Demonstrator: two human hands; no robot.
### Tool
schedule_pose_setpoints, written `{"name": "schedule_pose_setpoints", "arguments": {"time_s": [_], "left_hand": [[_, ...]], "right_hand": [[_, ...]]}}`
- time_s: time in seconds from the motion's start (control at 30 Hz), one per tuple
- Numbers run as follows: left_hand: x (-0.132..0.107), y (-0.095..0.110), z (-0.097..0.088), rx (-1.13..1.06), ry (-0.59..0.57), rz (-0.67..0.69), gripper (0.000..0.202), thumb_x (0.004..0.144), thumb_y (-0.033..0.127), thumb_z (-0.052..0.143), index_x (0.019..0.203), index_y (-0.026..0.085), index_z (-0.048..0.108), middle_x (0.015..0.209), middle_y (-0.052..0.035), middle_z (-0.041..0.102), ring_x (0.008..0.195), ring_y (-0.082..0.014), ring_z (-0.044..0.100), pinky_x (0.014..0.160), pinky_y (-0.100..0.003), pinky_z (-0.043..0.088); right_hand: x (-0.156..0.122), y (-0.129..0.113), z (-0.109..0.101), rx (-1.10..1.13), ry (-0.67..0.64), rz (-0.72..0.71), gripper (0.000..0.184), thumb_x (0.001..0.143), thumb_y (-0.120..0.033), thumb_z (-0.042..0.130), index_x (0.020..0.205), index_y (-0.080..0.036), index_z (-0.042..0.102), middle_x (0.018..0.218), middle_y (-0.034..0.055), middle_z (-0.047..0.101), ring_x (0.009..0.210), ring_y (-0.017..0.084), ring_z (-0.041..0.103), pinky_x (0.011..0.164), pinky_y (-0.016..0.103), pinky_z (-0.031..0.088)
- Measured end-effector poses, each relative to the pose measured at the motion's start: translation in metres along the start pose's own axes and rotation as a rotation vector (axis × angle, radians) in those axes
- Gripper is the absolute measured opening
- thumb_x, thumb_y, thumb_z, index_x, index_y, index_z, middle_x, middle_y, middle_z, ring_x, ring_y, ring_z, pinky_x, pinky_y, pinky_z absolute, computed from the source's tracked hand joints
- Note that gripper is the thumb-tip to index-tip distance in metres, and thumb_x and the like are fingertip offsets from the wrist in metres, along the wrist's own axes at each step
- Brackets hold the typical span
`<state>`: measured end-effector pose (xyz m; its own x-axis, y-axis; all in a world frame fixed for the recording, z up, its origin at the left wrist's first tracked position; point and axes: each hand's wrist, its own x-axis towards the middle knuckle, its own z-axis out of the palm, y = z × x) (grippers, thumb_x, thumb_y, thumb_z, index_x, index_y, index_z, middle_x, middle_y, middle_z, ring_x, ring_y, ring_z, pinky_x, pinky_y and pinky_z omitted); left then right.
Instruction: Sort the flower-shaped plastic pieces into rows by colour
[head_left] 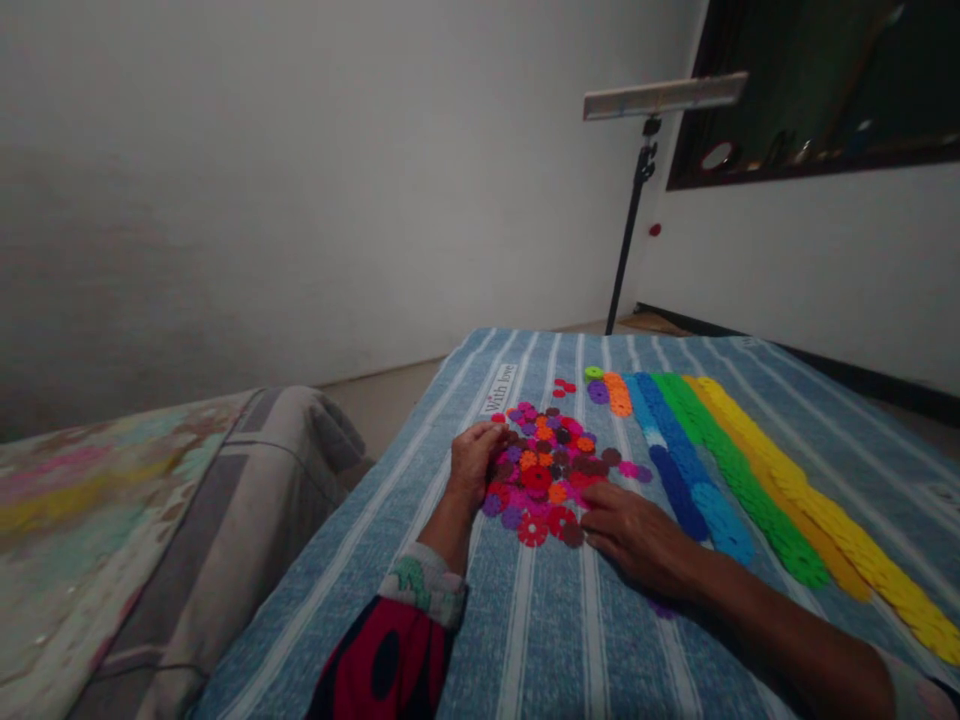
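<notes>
A loose pile of small plastic discs (551,470) in red, pink, purple, orange and brown lies on a blue striped cloth (540,620). My left hand (475,463) rests at the pile's left edge, fingers curled over some discs. My right hand (637,535) lies flat at the pile's lower right, fingers stretched toward the discs. To the right run sorted rows of discs: blue (686,480), green (739,475), yellow (817,510), and a short orange row (619,393).
A light stand (634,215) with a flat panel stands beyond the cloth by the white wall. A dark window (817,90) is at the upper right. A grey cushion (240,530) and a patterned surface (90,520) lie to the left.
</notes>
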<state>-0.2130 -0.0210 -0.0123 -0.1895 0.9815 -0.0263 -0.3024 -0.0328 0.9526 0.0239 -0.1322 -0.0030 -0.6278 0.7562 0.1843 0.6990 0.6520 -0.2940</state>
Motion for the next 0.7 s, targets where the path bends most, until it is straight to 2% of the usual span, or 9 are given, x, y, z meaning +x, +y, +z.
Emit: {"name": "schedule_pose_setpoints", "arguments": {"time_s": [0.17,0.3,0.37,0.43,0.57,0.63,0.7], "left_hand": [[-0.004,0.002,-0.001,-0.015,-0.005,0.022,0.029,0.055,0.034,0.080,0.073,0.012,0.072,0.070,-0.0048,0.071,0.071,-0.0178,0.068,0.074,-0.030,0.054],[-0.005,0.002,-0.007,0.163,0.037,0.141,0.029,0.061,0.037,0.076,0.077,0.013,0.073,0.074,-0.0044,0.072,0.071,-0.0179,0.066,0.074,-0.031,0.053],[-0.005,0.002,-0.009,0.322,-0.024,0.211,0.027,0.066,0.038,0.073,0.079,0.014,0.073,0.077,-0.0053,0.073,0.075,-0.0195,0.067,0.077,-0.032,0.053],[-0.006,0.000,-0.008,0.509,-0.140,0.293,0.025,0.069,0.036,0.071,0.082,0.015,0.074,0.083,-0.0066,0.073,0.083,-0.0218,0.067,0.083,-0.035,0.052],[-0.008,-0.006,-0.002,0.915,-0.364,0.509,0.035,0.060,0.030,0.080,0.092,0.018,0.077,0.117,-0.0113,0.068,0.117,-0.0312,0.057,0.105,-0.046,0.041],[-0.008,-0.009,-0.001,1.028,-0.394,0.570,0.033,0.060,0.027,0.080,0.091,0.019,0.077,0.125,-0.0117,0.065,0.122,-0.0321,0.053,0.109,-0.047,0.038],[-0.006,-0.012,-0.002,1.046,-0.354,0.567,0.017,0.065,0.020,0.073,0.082,0.018,0.076,0.114,-0.0100,0.069,0.114,-0.0283,0.058,0.105,-0.044,0.042]], "right_hand": [[-0.012,0.006,0.012,0.048,0.124,-0.039,0.017,0.092,-0.013,0.051,0.080,-0.017,0.063,0.103,0.0095,0.063,0.096,0.022,0.060,0.085,0.036,0.050],[-0.019,0.012,0.025,0.058,0.241,-0.102,0.018,0.093,-0.012,0.048,0.083,-0.017,0.062,0.108,0.0124,0.063,0.100,0.024,0.060,0.088,0.039,0.052],[-0.020,0.013,0.030,0.048,0.279,-0.119,0.019,0.094,-0.012,0.047,0.083,-0.017,0.062,0.108,0.0131,0.063,0.101,0.024,0.060,0.089,0.040,0.052],[-0.020,0.013,0.032,0.039,0.295,-0.122,0.020,0.094,-0.012,0.046,0.082,-0.017,0.061,0.107,0.0127,0.063,0.101,0.024,0.060,0.088,0.041,0.052],[-0.018,0.012,0.034,0.030,0.327,-0.126,0.020,0.094,-0.011,0.046,0.083,-0.018,0.060,0.104,0.0115,0.063,0.100,0.024,0.060,0.086,0.040,0.053],[-0.018,0.012,0.035,0.023,0.341,-0.127,0.019,0.094,-0.011,0.046,0.083,-0.018,0.061,0.103,0.0111,0.063,0.099,0.023,0.061,0.085,0.039,0.054],[-0.017,0.012,0.037,0.024,0.345,-0.126,0.020,0.094,-0.011,0.047,0.082,-0.018,0.061,0.102,0.0105,0.063,0.098,0.023,0.061,0.084,0.038,0.054]]}}
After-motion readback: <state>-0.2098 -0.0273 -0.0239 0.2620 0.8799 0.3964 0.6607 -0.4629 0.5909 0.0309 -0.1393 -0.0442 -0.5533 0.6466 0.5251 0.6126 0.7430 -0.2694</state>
